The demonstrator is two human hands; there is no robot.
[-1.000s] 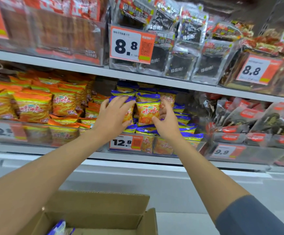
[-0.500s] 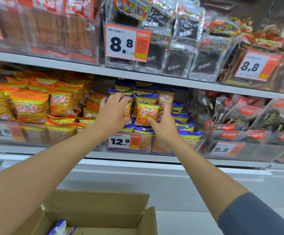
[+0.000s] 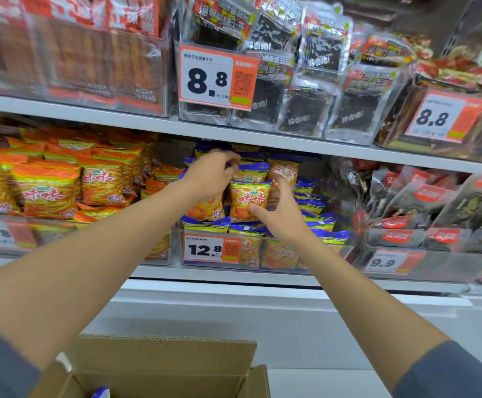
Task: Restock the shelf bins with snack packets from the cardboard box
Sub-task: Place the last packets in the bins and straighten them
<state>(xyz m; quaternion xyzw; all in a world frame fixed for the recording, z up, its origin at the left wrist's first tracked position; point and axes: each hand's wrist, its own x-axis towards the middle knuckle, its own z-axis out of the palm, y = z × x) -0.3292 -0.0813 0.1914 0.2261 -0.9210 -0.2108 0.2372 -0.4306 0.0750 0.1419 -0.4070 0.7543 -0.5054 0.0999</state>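
While both arms reach to lower shelf point(image 3: 234, 278), I see cardboard box point(image 3: 162, 360) open at bottom of view. Clear bin point(image 3: 265, 255) holds blue-topped packets point(image 3: 317, 205). Left hand point(image 3: 211, 179) blurred, fingers curled round packet tops at back. Right hand point(image 3: 284, 216) spread, thumb touching upright front packet point(image 3: 247, 198); whether gripping, cannot tell.

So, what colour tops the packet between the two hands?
Blue, on the snack packet; head view shows it best.
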